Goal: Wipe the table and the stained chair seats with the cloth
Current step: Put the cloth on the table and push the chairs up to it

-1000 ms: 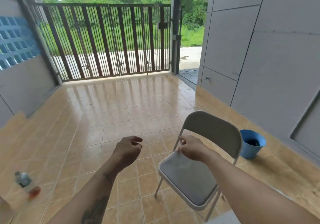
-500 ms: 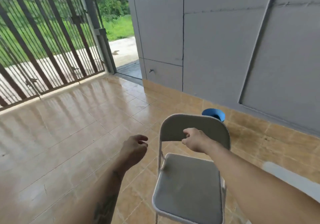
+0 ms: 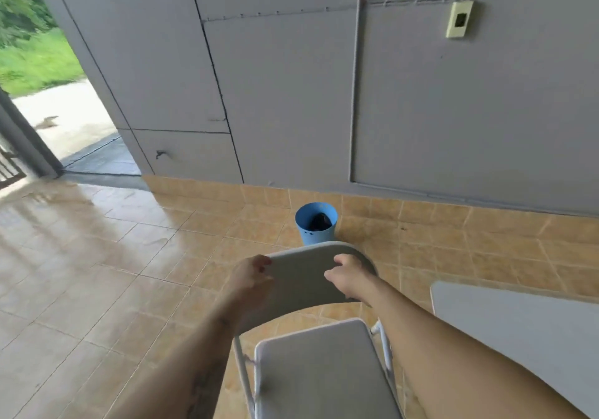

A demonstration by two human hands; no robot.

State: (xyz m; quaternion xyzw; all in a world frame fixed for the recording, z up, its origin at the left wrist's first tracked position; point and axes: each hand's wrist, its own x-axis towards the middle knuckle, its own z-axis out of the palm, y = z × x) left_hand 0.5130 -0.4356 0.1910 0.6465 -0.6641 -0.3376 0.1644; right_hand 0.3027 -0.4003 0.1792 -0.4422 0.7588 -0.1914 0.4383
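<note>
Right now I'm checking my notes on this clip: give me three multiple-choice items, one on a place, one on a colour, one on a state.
1. Where is the bucket?
A. on the chair seat
B. on the floor by the wall, beyond the chair
C. on the table

2. What colour is the bucket?
A. red
B. green
C. blue

3. What are the hands doing?
A. both grip the chair back
B. both hang free
C. one wipes the seat

Answers:
1 B: it stands on the tiles at the foot of the wall, past the chair back.
2 C: its wall is blue.
3 A: the left hand and the right hand both hold the top edge.
</note>
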